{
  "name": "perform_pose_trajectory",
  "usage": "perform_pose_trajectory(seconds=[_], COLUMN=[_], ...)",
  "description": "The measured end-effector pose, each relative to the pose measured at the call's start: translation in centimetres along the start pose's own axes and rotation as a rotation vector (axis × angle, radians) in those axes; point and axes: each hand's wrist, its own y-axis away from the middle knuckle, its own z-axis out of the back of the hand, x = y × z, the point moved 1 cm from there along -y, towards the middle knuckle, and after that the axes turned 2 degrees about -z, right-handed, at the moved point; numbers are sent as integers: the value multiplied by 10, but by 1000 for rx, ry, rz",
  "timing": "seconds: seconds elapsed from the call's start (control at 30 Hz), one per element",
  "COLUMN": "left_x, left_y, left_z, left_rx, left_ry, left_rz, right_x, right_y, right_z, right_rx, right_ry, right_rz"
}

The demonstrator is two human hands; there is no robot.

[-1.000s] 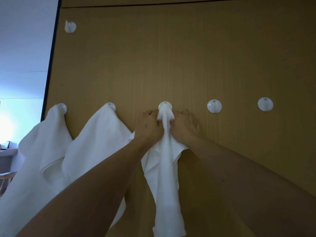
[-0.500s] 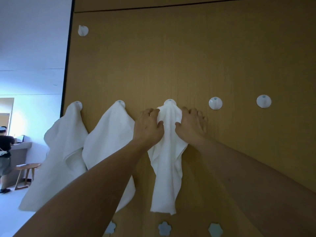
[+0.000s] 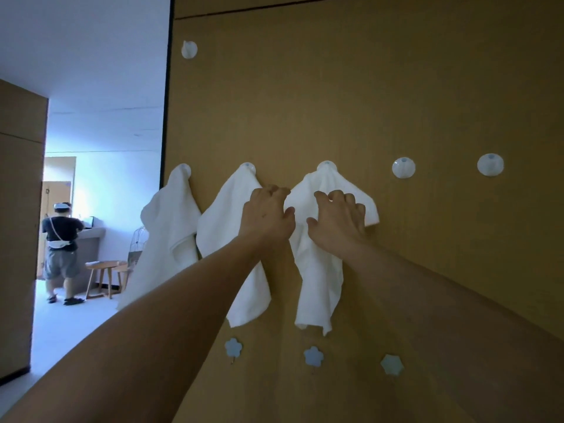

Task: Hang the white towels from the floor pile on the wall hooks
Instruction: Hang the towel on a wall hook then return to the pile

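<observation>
- Both hands are on the third towel (image 3: 317,270), which hangs from the third hook (image 3: 326,165) in the middle row on the wooden wall panel (image 3: 396,87).
- Left hand (image 3: 268,213) has its fingers curled over the towel's upper left edge, gripping the cloth just below and left of the hook.
- Right hand (image 3: 338,221) has bent fingers clutching the towel's upper right part; the cloth spreads between the two hands and its corner juts out past the fingers to the right.
- Further left, the first towel (image 3: 164,239) and second towel (image 3: 225,227) hang from their own hooks, the second just beside the left hand.
- To the right, two bare round hooks (image 3: 403,167) (image 3: 490,165) sit apart from the towel.
- Below, three flower-shaped hooks (image 3: 313,356) line the panel.
- Far left, through a doorway, a person (image 3: 61,248) stands by a small wooden table (image 3: 105,270).
</observation>
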Motion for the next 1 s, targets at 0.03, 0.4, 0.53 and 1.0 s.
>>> perform_pose_trajectory(seconds=[0.03,0.4,0.53,1.0], left_x=[3,85,140,324], left_y=[4,53,85,226], left_z=[7,102,154,408], left_rx=[3,74,121,211], left_ry=[-8,-209,-305,-636], left_rz=[5,65,111,327], right_x=[7,122,196,518], right_y=[3,37,50,140], right_z=[1,5,14,48], right_rx=[0,71,127,248], right_ry=[-10,-130,-208,-515], right_rz=[14,114,154,428])
